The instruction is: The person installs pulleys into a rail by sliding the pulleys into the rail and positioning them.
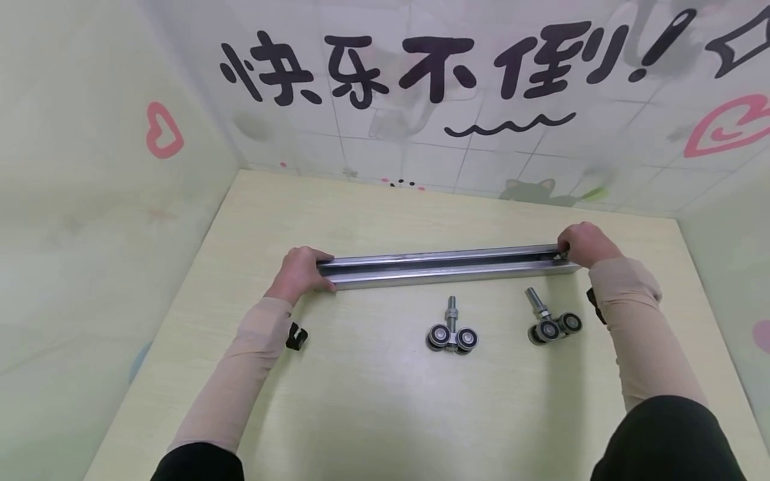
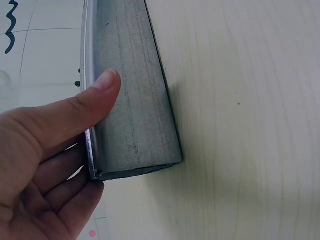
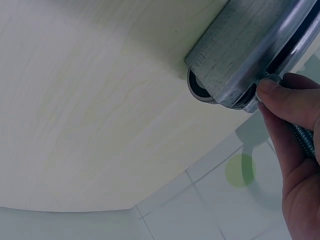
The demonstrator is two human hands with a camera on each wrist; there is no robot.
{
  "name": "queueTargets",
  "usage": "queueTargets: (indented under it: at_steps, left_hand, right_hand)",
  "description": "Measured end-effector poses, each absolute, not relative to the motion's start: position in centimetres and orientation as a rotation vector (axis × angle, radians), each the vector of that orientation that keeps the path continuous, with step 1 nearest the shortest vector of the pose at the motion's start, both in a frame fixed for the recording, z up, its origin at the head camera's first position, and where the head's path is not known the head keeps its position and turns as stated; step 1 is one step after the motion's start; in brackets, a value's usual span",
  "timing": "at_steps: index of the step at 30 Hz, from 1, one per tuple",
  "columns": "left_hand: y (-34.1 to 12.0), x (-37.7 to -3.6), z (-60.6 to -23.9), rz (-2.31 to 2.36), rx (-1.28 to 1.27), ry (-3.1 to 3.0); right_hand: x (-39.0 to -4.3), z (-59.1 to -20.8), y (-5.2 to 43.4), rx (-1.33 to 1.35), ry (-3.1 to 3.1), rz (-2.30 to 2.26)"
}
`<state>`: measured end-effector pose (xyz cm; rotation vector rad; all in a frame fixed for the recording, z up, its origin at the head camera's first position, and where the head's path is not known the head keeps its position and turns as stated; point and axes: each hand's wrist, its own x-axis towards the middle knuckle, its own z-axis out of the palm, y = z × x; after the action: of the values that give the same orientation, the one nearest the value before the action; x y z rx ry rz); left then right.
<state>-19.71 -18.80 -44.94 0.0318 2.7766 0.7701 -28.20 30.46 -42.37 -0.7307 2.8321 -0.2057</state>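
Both hands [image 1: 299, 270] at rail [image 1: 445, 265] ends

A pale wood-grain table [image 1: 373, 401] carries everything here, set into a corner of printed walls. A long metal rail [image 1: 445, 266] lies across it from left to right, resting flat on the surface. Nearer the person, two wheeled roller hangers lie on the tabletop: one roller [image 1: 451, 334] near the middle, the other roller [image 1: 552, 324] to its right, well apart from each other.
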Motion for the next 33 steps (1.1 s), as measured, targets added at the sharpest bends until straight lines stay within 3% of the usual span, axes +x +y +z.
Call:
queueTargets:
  at_steps: [21,33]
  left_hand:
    - [-18.8,-19.6,-44.9,0.782,-0.006,2.754]
    - [-18.8,-19.5,-44.7,0.801,-0.023,2.739]
  right_hand:
    - [-28.5,-39.9,28.7,-0.685,2.694,-0.156]
    - [-27.4,-43.5,25.6,-0.677,2.636,-0.270]
